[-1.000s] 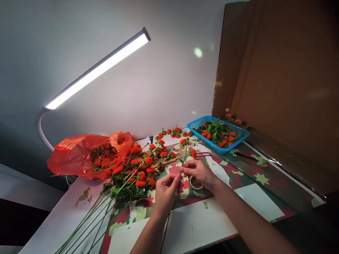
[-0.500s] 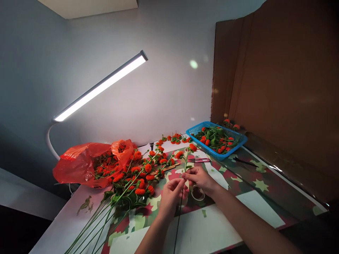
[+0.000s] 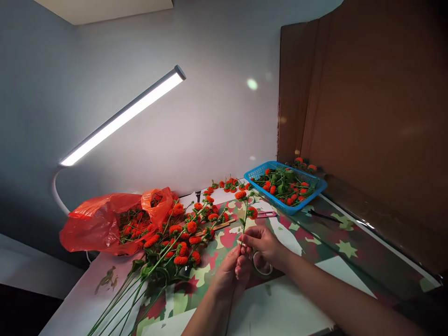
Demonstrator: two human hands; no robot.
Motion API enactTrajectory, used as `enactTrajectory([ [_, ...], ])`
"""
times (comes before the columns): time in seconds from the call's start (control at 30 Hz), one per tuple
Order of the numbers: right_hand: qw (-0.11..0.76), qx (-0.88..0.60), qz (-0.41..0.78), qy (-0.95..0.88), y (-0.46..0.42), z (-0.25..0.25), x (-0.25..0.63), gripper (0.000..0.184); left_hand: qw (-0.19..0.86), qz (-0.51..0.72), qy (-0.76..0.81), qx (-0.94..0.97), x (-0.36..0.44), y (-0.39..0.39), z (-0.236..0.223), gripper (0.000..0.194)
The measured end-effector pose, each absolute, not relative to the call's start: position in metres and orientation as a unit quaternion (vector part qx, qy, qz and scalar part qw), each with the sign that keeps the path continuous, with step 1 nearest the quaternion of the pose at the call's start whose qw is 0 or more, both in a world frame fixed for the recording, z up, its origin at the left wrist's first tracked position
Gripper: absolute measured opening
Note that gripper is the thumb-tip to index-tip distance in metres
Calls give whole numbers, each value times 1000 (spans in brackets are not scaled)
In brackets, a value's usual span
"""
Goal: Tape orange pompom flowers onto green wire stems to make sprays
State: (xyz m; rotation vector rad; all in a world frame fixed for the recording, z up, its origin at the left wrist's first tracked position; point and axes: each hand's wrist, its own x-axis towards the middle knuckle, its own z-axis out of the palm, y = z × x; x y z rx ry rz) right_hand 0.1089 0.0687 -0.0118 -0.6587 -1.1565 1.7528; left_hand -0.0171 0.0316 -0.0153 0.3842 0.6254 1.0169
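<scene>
Both hands meet over the table's middle on one green stem with orange flower heads (image 3: 244,205). My right hand (image 3: 262,242) pinches the stem just below its leaves, holding it upright. My left hand (image 3: 231,272) is closed round the lower stem, right beneath the right hand. A roll of tape (image 3: 262,266) lies on the table under the right hand. To the left lies a pile of finished long-stemmed orange flowers (image 3: 175,238).
A red plastic bag (image 3: 105,221) of flower heads sits at the left. A blue basket (image 3: 285,184) with more is at the back right, a small pink tool (image 3: 266,214) before it. A lit lamp bar (image 3: 121,116) hangs over the table. Brown cardboard (image 3: 367,116) walls the right side.
The view has tilted up slightly. My left hand has slid down the stem and now sits under the right hand; the stem's flower heads have turned.
</scene>
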Motion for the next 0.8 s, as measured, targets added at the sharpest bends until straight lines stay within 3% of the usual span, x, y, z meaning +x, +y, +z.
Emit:
enactTrajectory([
  [0.13, 456, -318, 684, -472, 68, -8, 121, 39, 735, 463, 387, 310, -14, 30, -13, 34],
  [0.27, 484, -341, 632, -500, 71, 3, 133, 36, 576, 455, 452, 507, -18, 44, 5, 29],
  [0.37, 497, -348, 616, -504, 74, 8, 138, 35, 309, 462, 505, 660, -25, 86, 22, 24],
  [0.43, 499, -352, 616, -498, 76, 8, 139, 35, 49, 343, 560, 752, -27, 129, 33, 25],
  [0.47, 499, -354, 617, -495, 77, 7, 139, 35, 11, 314, 560, 767, -26, 151, 37, 21],
  [0.63, 511, -349, 619, -484, 81, 1, 138, 35, -46, 224, 523, 821, -15, 241, 52, 24],
  [0.8, 492, -361, 634, -475, 82, -1, 135, 38, -44, 167, 494, 852, -3, 271, 54, 16],
])
